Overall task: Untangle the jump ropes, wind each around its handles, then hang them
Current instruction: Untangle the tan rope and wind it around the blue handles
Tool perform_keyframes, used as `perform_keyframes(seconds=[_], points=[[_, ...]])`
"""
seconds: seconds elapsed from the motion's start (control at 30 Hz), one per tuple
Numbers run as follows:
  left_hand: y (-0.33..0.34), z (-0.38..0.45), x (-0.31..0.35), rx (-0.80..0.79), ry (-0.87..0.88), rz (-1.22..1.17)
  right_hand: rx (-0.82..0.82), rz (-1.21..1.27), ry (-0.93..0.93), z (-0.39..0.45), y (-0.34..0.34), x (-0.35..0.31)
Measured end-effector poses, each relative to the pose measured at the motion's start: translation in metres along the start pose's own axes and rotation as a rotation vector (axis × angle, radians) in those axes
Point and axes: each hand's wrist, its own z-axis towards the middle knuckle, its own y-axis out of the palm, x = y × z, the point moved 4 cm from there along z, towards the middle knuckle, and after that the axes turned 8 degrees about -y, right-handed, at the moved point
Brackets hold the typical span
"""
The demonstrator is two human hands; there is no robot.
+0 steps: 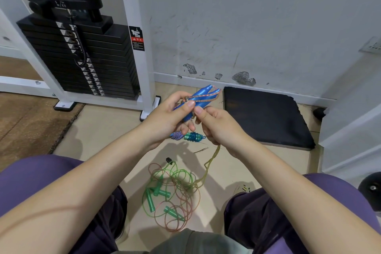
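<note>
My left hand (pixel 171 116) grips a pair of blue handles (pixel 201 95) held together, tips pointing up and right. A pink-orange rope (pixel 208 96) lies along the handles under my left thumb. My right hand (pixel 216 125) pinches this rope beside the handles; the rest of it, a yellowish cord (pixel 212 159), hangs from my right fist down to the floor. There it joins a tangle of green and pink ropes (pixel 177 192) with several green handles (pixel 160 192). A wound blue bundle (pixel 190 136) lies on the floor below my hands.
A black weight stack (pixel 82 57) in a white frame (pixel 142 57) stands at the left. A black mat (pixel 266 117) lies against the scuffed wall (pixel 247 27) at the right. My knees in purple frame the rope pile. A dark round object (pixel 371 189) sits at the far right.
</note>
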Motion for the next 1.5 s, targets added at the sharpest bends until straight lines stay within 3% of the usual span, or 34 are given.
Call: perform_keyframes(seconds=[0.17, 0.47, 0.67, 0.83, 0.97, 1.1, 1.2, 1.37, 1.5], points=[[-0.004, 0.0, 0.0, 0.006, -0.05, 0.231, -0.018, -0.062, -0.056, -0.002, -0.003, -0.004], [-0.007, -0.008, 0.003, -0.21, -0.117, 0.236, -0.003, 0.083, -0.077, -0.006, -0.005, -0.006], [-0.009, -0.007, 0.006, -0.144, -0.07, 0.265, -0.04, 0.087, -0.066, -0.006, -0.003, -0.004], [-0.005, -0.009, 0.005, -0.114, -0.049, 0.226, -0.166, 0.148, -0.021, -0.006, -0.001, -0.001], [-0.009, -0.01, 0.007, -0.05, -0.059, 0.361, -0.239, 0.13, 0.014, -0.006, 0.001, 0.0], [-0.019, -0.006, 0.007, 0.116, -0.057, 0.417, -0.206, -0.041, 0.039, -0.006, -0.004, -0.003], [-0.024, -0.003, 0.006, 0.181, -0.078, 0.464, -0.113, -0.221, -0.053, -0.005, -0.015, -0.009], [-0.016, -0.005, -0.001, -0.061, -0.205, 0.609, -0.022, -0.483, -0.367, -0.006, -0.019, -0.021], [-0.006, -0.013, -0.002, -0.311, -0.287, 0.615, 0.01, -0.517, -0.468, -0.003, -0.023, -0.024]])
